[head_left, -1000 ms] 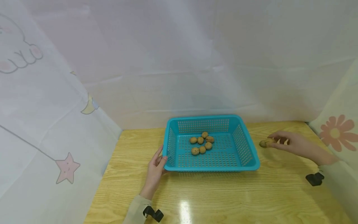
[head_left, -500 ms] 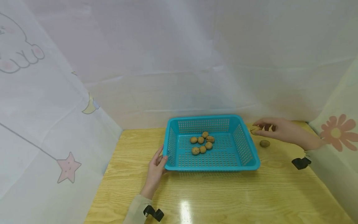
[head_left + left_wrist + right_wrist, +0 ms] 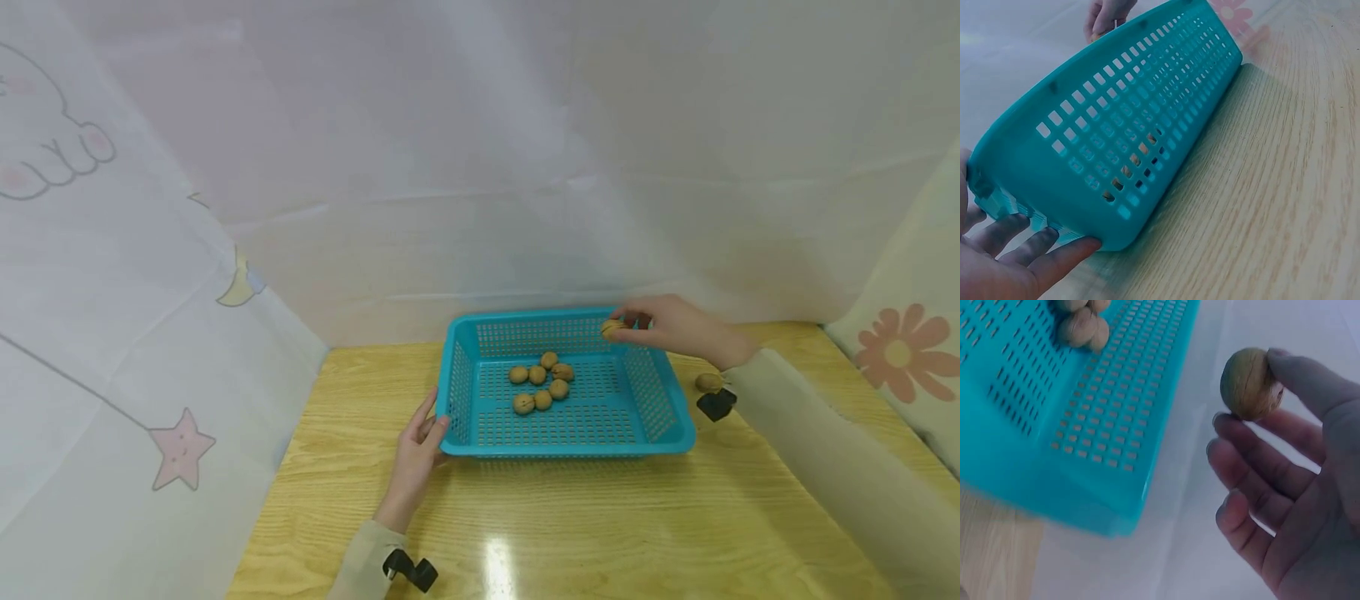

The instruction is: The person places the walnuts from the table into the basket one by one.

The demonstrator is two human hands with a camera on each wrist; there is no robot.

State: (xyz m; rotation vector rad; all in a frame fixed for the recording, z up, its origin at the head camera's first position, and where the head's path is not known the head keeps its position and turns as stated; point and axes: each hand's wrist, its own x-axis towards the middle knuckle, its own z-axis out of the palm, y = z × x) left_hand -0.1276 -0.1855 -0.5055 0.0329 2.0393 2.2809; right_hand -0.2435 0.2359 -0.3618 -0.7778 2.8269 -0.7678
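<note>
A turquoise plastic basket [image 3: 577, 451] with slotted walls stands on the wooden table. Several walnuts [image 3: 543, 401] lie on its floor, left of its middle. At the basket's left end my left hand [image 3: 414, 458] grips the rim, thumb on top and fingers against the outer wall, as the fingers [image 3: 1054, 265] show in the left wrist view. My right hand [image 3: 675, 327] is over the far right corner and pinches a walnut [image 3: 1247, 384] between thumb and fingertips. Another walnut [image 3: 708, 382] rests on the table right of the basket, beside my right wrist.
The wooden table [image 3: 585, 525] extends in front of the basket and to both sides. Pale printed cloth [image 3: 480, 167] hangs close behind the basket and along the left and right. A black wrist camera mount [image 3: 717, 404] sits on my right sleeve, another [image 3: 411, 571] on the left.
My right hand has lifted a walnut off the table at the right and carried it left and up to over the basket's far right corner. Left hand and basket stay in place.
</note>
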